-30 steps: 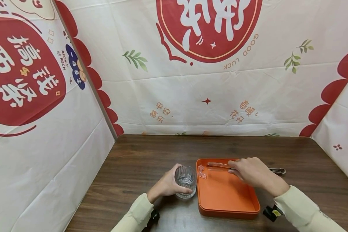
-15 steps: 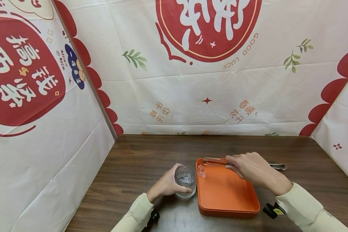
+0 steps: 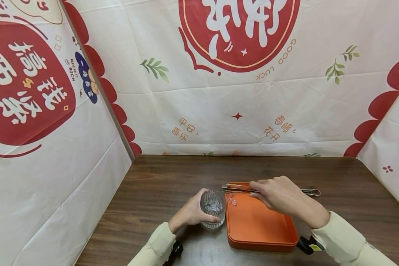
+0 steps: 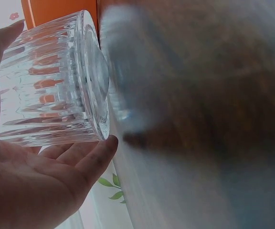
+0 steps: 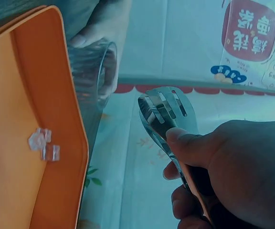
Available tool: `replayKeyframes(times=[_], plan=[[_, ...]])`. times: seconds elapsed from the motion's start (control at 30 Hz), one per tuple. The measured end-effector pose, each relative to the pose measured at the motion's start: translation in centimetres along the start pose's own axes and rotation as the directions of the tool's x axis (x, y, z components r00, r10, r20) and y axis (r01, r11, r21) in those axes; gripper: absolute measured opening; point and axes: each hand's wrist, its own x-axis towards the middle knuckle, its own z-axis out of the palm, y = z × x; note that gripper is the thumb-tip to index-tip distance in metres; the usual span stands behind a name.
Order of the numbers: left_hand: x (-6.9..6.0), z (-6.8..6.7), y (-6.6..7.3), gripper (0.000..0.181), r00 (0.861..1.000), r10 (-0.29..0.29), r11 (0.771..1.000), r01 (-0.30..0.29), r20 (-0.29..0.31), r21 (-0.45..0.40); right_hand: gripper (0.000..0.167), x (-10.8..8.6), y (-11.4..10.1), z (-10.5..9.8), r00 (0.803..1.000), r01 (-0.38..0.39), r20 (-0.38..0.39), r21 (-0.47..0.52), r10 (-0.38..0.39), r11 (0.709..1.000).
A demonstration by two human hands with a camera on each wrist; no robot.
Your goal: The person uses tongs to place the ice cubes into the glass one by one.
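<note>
My left hand (image 3: 195,211) grips a clear ribbed glass (image 3: 213,207), which stands upright on the table just left of an orange tray (image 3: 262,225). In the left wrist view, the fingers and thumb (image 4: 4,38) curve round the glass (image 4: 47,86). My right hand (image 3: 280,194) holds metal tongs (image 3: 237,188) above the tray's back left corner. Their slotted heads (image 5: 163,107) lie close together in the right wrist view; I cannot make out anything between them. Several clear ice cubes (image 3: 231,200) lie in the tray near its left wall, below the tongs.
The dark wooden table (image 3: 173,170) reaches back to a white printed cloth (image 3: 199,99). Another cloth wall (image 3: 96,177) stands along the left side. The tray's raised rim (image 5: 70,86) lies between the ice cubes and the glass.
My right hand has moved left, carrying the tongs from over the tray's back part to its back left corner. The left hand, glass and tray have stayed in place.
</note>
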Motion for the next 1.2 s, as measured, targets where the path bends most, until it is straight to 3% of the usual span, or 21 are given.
replayKeyframes(times=[0.6, 1.2], plan=[[-0.1, 0.0, 0.1, 0.08, 1.0, 0.014, 1.0, -0.013, -0.009, 0.013, 0.02, 1.1, -1.6, 0.0, 0.996, 0.01, 0.089, 0.06, -0.015, 0.998], [-0.1, 0.0, 0.1, 0.08, 1.0, 0.028, 0.999, -0.028, -0.003, 0.016, 0.024, 1.2, -1.8, 0.3, 0.996, 0.024, 0.08, 0.105, -0.033, 0.994]])
